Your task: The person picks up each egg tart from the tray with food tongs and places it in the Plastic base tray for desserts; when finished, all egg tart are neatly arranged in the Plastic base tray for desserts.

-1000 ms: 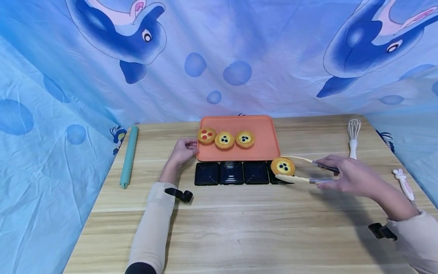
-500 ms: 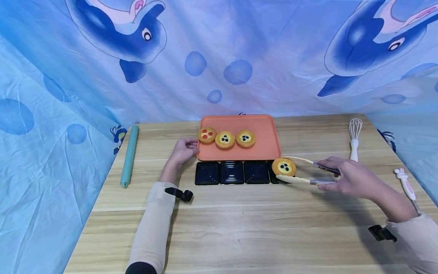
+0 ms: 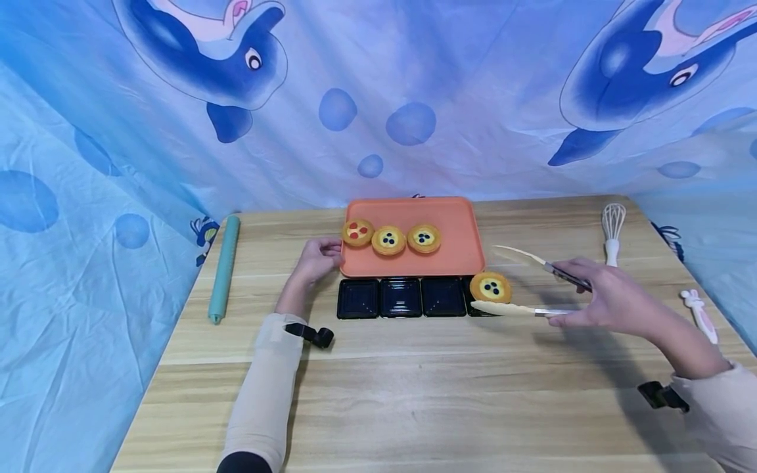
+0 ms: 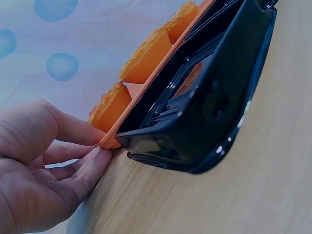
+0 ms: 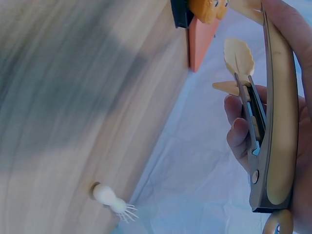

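Observation:
My left hand (image 3: 319,260) pinches the left rim of an orange tray (image 3: 455,256); the left wrist view shows thumb and fingertips (image 4: 100,155) on that edge. On the tray lie a tart with red pieces (image 3: 357,233) and two tarts with dark berries (image 3: 388,241). In front stands a black tray with square compartments (image 3: 399,299). Another dark-berry tart (image 3: 490,288) sits at its rightmost compartment. My right hand (image 3: 615,295) holds food tongs (image 5: 282,112), their arms spread apart. The near tip lies by the tart's front edge; the far tip is clear of it, behind.
A teal rolling pin (image 3: 225,269) lies at the left of the wooden table (image 3: 414,394). A white whisk (image 3: 612,233) and a rabbit-topped white utensil (image 3: 700,316) lie at the right. A blue dolphin-print curtain (image 3: 485,79) hangs behind.
The tongs have spread: their far arm has swung back away from the tart, which stays at the rightmost compartment. My left hand keeps its place at the orange tray.

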A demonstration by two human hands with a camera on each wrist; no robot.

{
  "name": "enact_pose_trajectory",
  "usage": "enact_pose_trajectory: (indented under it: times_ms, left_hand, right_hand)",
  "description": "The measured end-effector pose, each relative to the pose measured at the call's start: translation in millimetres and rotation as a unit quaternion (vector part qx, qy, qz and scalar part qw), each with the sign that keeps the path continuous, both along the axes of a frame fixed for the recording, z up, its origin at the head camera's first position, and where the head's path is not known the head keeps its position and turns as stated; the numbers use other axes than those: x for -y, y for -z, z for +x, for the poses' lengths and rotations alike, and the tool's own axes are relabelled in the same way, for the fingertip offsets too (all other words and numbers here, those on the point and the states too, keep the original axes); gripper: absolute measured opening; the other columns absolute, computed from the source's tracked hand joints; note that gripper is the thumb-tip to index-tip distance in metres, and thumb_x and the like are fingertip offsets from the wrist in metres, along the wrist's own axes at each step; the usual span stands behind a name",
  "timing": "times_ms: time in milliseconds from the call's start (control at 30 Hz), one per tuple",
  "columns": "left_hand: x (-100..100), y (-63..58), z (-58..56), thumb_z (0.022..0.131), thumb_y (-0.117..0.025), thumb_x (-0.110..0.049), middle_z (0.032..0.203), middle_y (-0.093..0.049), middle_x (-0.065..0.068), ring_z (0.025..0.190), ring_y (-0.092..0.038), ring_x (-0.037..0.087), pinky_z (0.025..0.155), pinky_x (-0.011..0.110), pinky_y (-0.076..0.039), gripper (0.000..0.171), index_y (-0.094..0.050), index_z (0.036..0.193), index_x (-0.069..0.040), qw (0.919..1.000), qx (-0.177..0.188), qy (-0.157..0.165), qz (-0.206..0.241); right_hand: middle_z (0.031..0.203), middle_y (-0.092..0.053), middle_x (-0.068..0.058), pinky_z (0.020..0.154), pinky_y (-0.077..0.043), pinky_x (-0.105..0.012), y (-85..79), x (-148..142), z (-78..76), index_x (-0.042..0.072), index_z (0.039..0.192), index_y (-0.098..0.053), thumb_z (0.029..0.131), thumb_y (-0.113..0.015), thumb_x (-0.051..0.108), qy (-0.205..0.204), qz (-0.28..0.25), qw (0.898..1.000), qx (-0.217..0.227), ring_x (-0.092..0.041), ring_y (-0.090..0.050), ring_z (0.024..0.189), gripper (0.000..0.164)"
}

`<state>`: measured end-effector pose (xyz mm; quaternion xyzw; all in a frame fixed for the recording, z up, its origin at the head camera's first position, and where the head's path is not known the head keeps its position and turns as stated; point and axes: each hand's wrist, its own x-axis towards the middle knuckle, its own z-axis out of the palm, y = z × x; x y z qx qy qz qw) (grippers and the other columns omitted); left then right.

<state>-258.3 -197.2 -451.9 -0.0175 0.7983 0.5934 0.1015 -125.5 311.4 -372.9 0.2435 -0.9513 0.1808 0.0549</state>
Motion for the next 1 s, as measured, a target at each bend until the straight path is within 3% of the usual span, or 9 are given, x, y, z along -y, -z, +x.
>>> enact_pose_trajectory:
  times_ms: [233,467,667,767,900,1000]
  left_hand:
    - [3,4.8,2.8,0.083,-0.057,0.012,0.119,-0.057,0.022,0.105,-0.058,0.028,0.08,0.026,-0.054,0.05,-0.053,0.133,0.009,0.9999,-0.002,-0.013,0.007]
    - [2,6.2,6.5,0.084,-0.058,0.011,0.119,-0.057,0.02,0.106,-0.057,0.028,0.083,0.029,-0.055,0.05,-0.053,0.133,0.007,0.9997,0.01,-0.016,0.012]
    - [-1,5.6,4.9,0.083,-0.06,0.01,0.119,-0.058,0.02,0.106,-0.058,0.029,0.085,0.03,-0.055,0.049,-0.054,0.132,0.007,0.9997,0.003,-0.012,0.02]
    - [-1,5.7,3.8,0.083,-0.061,0.011,0.118,-0.059,0.021,0.106,-0.059,0.029,0.085,0.029,-0.055,0.049,-0.055,0.132,0.008,0.9998,0.002,-0.01,0.019]
    - [-1,4.4,2.2,0.082,-0.061,0.012,0.117,-0.058,0.019,0.104,-0.058,0.027,0.084,0.028,-0.054,0.05,-0.055,0.131,0.008,0.9996,0.007,-0.017,0.022]
    - [-1,2.2,0.4,0.08,-0.06,0.013,0.116,-0.058,0.018,0.103,-0.057,0.027,0.084,0.029,-0.054,0.051,-0.056,0.13,0.007,0.9989,0.01,-0.029,0.036]
  right_hand:
    - [0.124,-0.059,-0.025,0.061,-0.051,-0.043,-9.5,9,-18.1,-0.005,0.136,-0.055,0.06,-0.093,0.046,-0.003,0.002,1.0,-0.019,-0.019,-0.061,0.076,0.099]
    - [0.13,-0.057,-0.025,0.061,-0.048,-0.041,-18.9,32,-47.8,0.0,0.142,-0.052,0.063,-0.091,0.047,0.012,-0.001,1.0,0.015,-0.022,-0.061,0.079,0.1]
    - [0.143,-0.046,-0.027,0.079,-0.051,-0.057,-20.7,51,-77.7,0.002,0.146,-0.047,0.068,-0.087,0.053,0.012,0.015,0.998,0.051,-0.034,-0.064,0.094,0.101]
    - [0.143,-0.046,-0.028,0.085,-0.049,-0.059,-18.0,60,-91.5,0.001,0.146,-0.047,0.069,-0.086,0.054,0.005,0.017,0.998,0.067,-0.032,-0.064,0.09,0.101]
    - [0.132,-0.056,-0.024,0.07,-0.049,-0.046,-13.2,73,-108.2,0.0,0.144,-0.048,0.069,-0.086,0.052,-0.013,0.019,0.997,0.075,-0.023,-0.055,0.071,0.099]
    - [0.124,-0.063,-0.019,0.062,-0.043,-0.04,-9.5,81,-119.2,0.001,0.144,-0.05,0.069,-0.088,0.048,-0.028,0.013,0.997,0.074,-0.022,-0.052,0.068,0.096]
